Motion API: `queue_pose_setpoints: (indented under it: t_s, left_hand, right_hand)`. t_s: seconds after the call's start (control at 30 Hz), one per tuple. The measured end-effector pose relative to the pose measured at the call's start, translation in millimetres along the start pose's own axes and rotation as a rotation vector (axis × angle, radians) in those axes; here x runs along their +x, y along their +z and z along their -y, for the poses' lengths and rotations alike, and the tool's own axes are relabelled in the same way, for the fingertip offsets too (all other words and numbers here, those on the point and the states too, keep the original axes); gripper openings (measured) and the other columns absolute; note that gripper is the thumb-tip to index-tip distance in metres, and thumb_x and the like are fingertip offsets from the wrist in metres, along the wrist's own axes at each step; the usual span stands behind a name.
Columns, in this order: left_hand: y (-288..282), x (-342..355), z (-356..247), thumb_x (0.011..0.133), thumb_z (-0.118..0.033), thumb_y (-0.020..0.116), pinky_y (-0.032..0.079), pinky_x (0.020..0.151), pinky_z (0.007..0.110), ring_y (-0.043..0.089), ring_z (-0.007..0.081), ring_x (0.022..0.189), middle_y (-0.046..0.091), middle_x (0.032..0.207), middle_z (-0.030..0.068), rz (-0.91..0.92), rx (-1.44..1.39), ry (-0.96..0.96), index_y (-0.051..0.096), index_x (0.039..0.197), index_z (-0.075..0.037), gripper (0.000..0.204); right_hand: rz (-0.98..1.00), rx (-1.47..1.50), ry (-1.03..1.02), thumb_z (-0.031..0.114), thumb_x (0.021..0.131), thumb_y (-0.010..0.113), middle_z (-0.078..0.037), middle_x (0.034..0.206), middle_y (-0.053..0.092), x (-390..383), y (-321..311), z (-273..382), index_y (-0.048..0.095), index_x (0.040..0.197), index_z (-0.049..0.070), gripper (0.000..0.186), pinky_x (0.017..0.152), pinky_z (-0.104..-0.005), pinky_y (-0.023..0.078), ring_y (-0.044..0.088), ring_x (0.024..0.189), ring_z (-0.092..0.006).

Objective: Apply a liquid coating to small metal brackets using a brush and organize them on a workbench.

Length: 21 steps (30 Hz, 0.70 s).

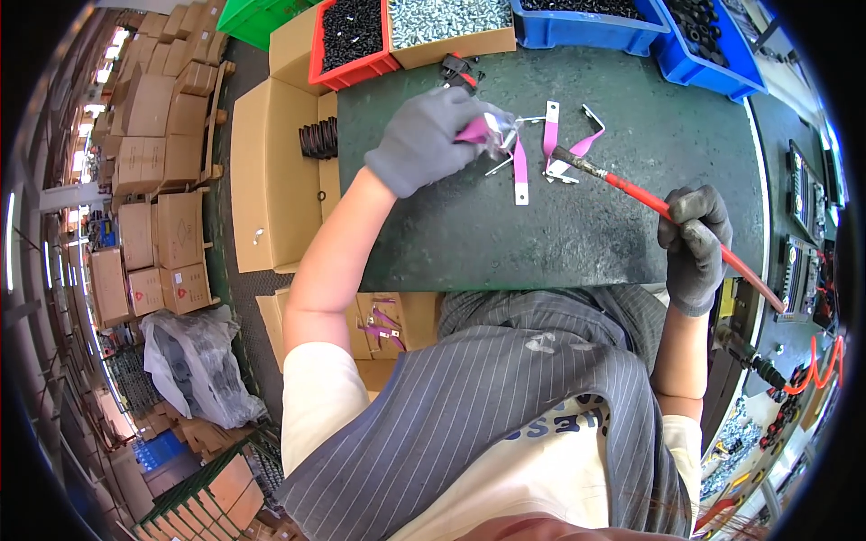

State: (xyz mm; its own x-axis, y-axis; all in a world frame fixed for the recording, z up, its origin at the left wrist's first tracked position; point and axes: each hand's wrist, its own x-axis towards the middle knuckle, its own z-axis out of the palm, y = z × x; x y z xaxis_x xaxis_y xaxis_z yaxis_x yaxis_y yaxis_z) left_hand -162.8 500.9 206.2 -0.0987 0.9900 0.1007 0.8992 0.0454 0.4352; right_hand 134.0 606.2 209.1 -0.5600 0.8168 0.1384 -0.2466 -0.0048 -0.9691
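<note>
My left hand, in a grey glove, is closed around a pink metal strip with crinkled clear plastic about it, over the far part of the table. Just right of it lie several similar strips with bare metal ends, among them one pink strip pointing toward me and another pink strip behind it. My right hand, also gloved, grips a long red rod-like tool near its middle. The tool's worn dark tip reaches left to the strips; whether it touches them I cannot tell.
Along the dark green table's far edge stand a red bin of black parts, a cardboard tray of silver screws and a blue bin. An open cardboard box borders the left side. Purple strips lie in a lower box.
</note>
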Motion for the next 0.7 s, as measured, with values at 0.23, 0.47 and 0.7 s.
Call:
queue_pose_setpoints:
  t_s: [0.23,0.47,0.7]
  left_hand:
    - [16.1,-5.1,8.6,0.069,-0.018,0.067,0.044,0.081,0.035,0.051,0.0248,0.099,0.057,0.107,0.0075,-0.04,0.309,0.223,0.06,0.102,-0.009,0.036]
    - [16.4,-48.9,-8.8,0.081,-0.013,0.06,0.044,0.053,0.024,0.054,0.0112,0.057,0.06,0.077,0.0043,-0.043,-1.013,-0.286,0.052,0.113,-0.004,0.033]
    - [12.7,-65.4,-31.2,0.078,-0.017,0.068,0.046,0.064,0.025,0.056,0.01,0.069,0.059,0.085,0.0059,-0.161,-1.024,-0.113,0.048,0.114,0.001,0.044]
  right_hand:
    - [-0.021,0.11,0.039,0.023,0.07,0.053,-0.004,0.067,0.048,-4.1,-8.2,-4.3,0.051,0.077,0.003,0.021,0.047,-0.0206,0.031,0.042,0.053,-0.0082]
    - [0.163,0.151,-0.018,0.026,0.07,0.057,-0.003,0.059,0.044,-0.1,10.0,4.7,0.049,0.071,0.006,0.023,0.048,-0.0229,0.029,0.039,0.052,-0.0101]
    - [0.265,0.176,-0.029,0.029,0.07,0.058,-0.002,0.053,0.043,3.7,20.1,18.7,0.045,0.067,0.01,0.023,0.051,-0.0262,0.026,0.035,0.05,-0.0114]
